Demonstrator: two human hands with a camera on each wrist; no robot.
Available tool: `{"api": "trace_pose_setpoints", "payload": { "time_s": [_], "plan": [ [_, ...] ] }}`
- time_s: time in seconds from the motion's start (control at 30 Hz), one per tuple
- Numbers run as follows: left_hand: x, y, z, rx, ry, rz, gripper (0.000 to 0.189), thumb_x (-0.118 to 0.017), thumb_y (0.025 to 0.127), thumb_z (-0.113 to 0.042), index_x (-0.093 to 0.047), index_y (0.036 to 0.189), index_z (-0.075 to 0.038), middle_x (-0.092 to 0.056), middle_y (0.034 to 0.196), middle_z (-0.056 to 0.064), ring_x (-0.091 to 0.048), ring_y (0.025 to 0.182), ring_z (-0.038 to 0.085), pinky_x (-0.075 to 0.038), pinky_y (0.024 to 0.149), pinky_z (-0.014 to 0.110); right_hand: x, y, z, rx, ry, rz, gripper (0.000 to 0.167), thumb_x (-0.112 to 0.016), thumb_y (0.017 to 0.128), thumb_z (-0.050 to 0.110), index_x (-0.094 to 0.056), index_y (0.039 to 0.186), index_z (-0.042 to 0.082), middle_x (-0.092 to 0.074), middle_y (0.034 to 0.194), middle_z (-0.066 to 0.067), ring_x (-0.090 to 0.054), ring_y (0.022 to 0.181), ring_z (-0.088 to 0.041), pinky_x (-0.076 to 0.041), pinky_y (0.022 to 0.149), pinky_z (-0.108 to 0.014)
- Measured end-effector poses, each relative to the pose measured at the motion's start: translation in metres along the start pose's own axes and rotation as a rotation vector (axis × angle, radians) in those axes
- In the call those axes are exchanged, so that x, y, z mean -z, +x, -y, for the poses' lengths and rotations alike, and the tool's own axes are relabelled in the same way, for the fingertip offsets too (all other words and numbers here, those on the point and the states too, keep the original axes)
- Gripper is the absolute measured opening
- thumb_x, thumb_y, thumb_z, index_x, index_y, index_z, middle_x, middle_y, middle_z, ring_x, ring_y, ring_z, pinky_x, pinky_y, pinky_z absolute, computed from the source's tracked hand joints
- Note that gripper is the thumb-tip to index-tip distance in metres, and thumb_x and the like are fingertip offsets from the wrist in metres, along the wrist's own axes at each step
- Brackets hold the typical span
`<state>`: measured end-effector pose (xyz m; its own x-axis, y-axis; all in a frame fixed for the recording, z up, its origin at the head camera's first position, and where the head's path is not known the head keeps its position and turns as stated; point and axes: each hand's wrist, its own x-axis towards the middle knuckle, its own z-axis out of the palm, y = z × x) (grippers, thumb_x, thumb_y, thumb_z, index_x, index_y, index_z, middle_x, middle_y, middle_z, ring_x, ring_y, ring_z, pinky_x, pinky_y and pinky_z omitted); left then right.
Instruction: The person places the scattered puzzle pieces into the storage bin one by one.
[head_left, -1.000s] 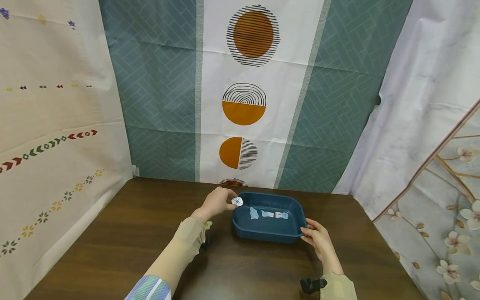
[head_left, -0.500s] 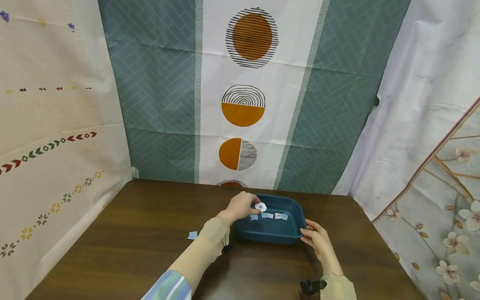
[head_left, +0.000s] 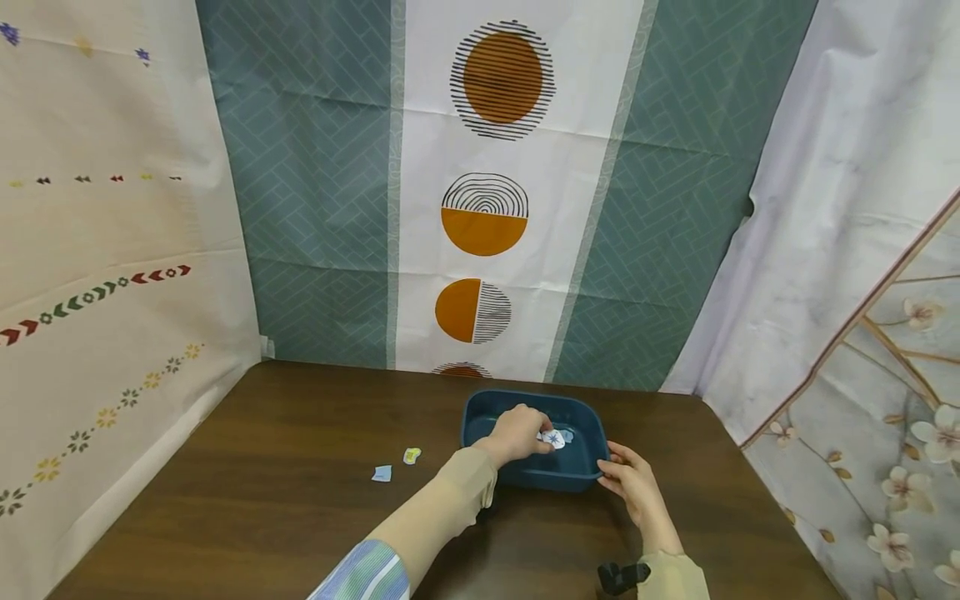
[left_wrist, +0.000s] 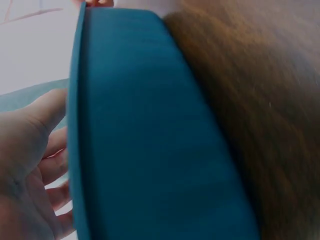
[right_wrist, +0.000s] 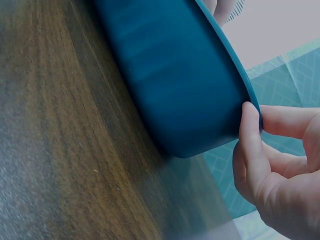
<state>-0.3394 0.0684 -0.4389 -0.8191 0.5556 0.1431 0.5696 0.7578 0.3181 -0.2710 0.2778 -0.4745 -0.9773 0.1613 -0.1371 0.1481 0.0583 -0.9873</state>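
Light-blue cutout (head_left: 567, 436) inside the dark-blue tray (head_left: 555, 481) shows only in part, overlapped in the head view by a white cutout with a blue star (head_left: 554, 439); a pale sliver (head_left: 538, 436) beside the fingers is too small to make out. In the left wrist view the tray's wall hides the ends of the left hand's (head_left: 521, 433) fingers, and whether the star cutout touches the tray floor cannot be told. That cutout sits at the left hand's fingertips, narrowly pinched between thumb and fingers, within the tray and left of the right hand (head_left: 632, 481). The right hand grips the rim at the near right corner, fingers and thumb on either side. The left forearm slants in over the near rim, back of the hand upward, its striped sleeve (head_left: 367, 571) cut off below. A yellow-green cutout (head_left: 412, 456) and a blue one (head_left: 382, 473) lie on the wooden table (head_left: 315, 450), left of the tray.
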Motion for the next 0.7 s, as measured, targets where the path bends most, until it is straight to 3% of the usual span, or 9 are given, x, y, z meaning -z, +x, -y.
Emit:
{"api": "trace_pose_setpoints", "payload": {
  "time_s": [0.2, 0.4, 0.7],
  "plan": [
    [-0.008, 0.009, -0.008, -0.006, -0.041, 0.028, 0.032, -0.077, 0.085, -0.031, -0.075, 0.111, -0.012, -0.073, 0.103, -0.002, -0.063, 0.093, 0.015, -0.053, 0.08, 0.027, 0.0, -0.002, 0.0, 0.01, 0.007, -0.007, 0.055, -0.056, 0.094, -0.002, -0.033, 0.143, -0.014, -0.045, 0.101, -0.009, -0.06, 0.077, -0.01, -0.055, 0.069, -0.017],
    [-0.017, 0.016, -0.011, 0.008, 0.001, 0.071, 0.034, -0.076, 0.085, -0.033, -0.074, 0.113, -0.014, -0.073, 0.107, -0.002, -0.065, 0.099, 0.015, -0.053, 0.086, 0.03, -0.001, -0.001, 0.003, 0.005, 0.018, -0.009, 0.055, -0.056, 0.094, -0.002, -0.034, 0.143, -0.014, -0.045, 0.101, -0.009, -0.059, 0.073, -0.008, -0.055, 0.068, -0.017],
    [-0.02, 0.018, -0.011, 0.023, 0.047, 0.111, 0.031, -0.076, 0.085, -0.036, -0.075, 0.109, -0.016, -0.072, 0.102, -0.004, -0.064, 0.095, 0.014, -0.053, 0.083, 0.029, 0.001, -0.001, 0.004, -0.007, -0.002, -0.01, 0.052, -0.054, 0.094, -0.003, -0.036, 0.142, -0.013, -0.044, 0.1, -0.009, -0.059, 0.076, -0.01, -0.055, 0.069, -0.017]
  ]
}}
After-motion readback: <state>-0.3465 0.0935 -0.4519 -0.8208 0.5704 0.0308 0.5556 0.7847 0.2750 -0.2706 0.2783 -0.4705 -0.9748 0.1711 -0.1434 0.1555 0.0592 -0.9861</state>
